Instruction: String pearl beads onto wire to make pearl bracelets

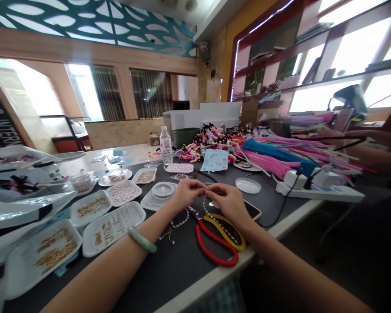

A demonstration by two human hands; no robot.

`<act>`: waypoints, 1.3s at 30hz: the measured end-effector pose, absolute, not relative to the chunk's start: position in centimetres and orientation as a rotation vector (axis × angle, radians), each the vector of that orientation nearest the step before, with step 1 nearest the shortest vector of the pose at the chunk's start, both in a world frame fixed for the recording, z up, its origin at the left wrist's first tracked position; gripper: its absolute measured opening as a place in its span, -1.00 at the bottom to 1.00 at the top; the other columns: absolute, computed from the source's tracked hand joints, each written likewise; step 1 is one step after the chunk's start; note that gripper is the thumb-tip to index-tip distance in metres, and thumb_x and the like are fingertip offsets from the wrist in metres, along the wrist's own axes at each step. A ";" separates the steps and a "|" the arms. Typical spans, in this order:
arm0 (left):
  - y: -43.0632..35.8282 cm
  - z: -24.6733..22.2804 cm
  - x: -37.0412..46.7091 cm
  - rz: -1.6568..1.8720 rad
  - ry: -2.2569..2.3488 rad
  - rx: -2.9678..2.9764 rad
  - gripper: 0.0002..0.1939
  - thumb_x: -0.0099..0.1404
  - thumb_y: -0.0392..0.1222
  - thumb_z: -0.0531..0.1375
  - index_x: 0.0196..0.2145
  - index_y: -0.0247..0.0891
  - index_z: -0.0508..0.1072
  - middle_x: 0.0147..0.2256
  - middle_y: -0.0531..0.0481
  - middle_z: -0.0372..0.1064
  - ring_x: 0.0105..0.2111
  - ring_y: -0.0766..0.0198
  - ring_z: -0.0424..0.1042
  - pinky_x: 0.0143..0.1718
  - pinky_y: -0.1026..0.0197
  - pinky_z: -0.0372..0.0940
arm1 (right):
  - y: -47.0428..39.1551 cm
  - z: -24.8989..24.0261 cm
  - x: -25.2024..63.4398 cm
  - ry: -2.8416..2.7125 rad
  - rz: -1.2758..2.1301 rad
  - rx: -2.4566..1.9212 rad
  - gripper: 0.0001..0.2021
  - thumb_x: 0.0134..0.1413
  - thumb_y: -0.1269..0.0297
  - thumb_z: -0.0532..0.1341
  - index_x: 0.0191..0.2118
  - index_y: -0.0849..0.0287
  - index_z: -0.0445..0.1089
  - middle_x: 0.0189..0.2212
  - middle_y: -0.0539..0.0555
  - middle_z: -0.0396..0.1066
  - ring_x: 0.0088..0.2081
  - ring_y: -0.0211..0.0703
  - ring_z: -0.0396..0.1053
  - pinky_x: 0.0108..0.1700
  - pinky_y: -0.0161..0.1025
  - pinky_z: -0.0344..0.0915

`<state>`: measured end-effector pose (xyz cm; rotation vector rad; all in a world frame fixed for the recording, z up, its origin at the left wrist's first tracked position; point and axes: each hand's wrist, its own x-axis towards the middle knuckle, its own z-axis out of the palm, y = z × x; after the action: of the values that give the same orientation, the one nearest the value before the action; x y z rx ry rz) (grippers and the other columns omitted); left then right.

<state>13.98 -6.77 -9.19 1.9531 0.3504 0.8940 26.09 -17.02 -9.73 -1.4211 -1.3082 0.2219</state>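
Observation:
My left hand (188, 194) and my right hand (227, 201) meet above the dark table mat, fingertips pinched close together. Between them is one end of a beaded strand (206, 206), which hangs down past my right hand over the scissors. Red-and-yellow-handled scissors (217, 256) lie under my right hand, partly covered. To the left, a finished-looking beaded bracelet (181, 221) rests on the mat below my left wrist. A phone (252, 209) lies partly hidden behind my right hand. A green bangle (141, 240) is around my left forearm.
White trays of gold findings (61, 252) and pink beads (124, 193) stand at left. A spool (163, 189) and water bottle (166, 145) are behind. Small dolls (198, 148) and pink and blue strips (273, 158) are piled back right, near a power strip (322, 191). Another person's arm (355, 150) shows at right.

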 end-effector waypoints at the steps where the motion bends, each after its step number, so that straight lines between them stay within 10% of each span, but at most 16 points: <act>1: -6.6 -9.2 14.0 0.881 0.348 1.944 -0.89 0.02 -0.27 0.22 -0.48 -0.38 0.51 -0.61 0.05 0.35 -0.58 0.39 0.27 -0.49 0.32 0.17 | -17.0 -9.7 26.1 -1.316 0.227 -1.420 -0.83 -0.09 0.24 0.22 -0.43 0.21 0.50 -0.47 0.08 0.50 -0.43 -0.16 0.41 -0.31 -0.26 0.28; 39: -4.3 -10.5 13.7 1.344 0.773 1.631 -0.90 0.06 -0.20 0.12 -0.53 -0.29 0.33 -0.58 0.07 0.31 -0.57 0.36 0.30 -0.48 0.29 0.23 | -16.9 -9.8 25.6 -1.379 0.246 -1.517 -0.81 -0.10 0.30 0.18 -0.39 0.20 0.53 -0.45 0.08 0.53 -0.46 -0.13 0.44 -0.35 -0.25 0.30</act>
<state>13.70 -4.32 -10.46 1.6311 0.7727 1.3442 25.60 -16.88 -9.84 -1.5170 -1.3793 0.2462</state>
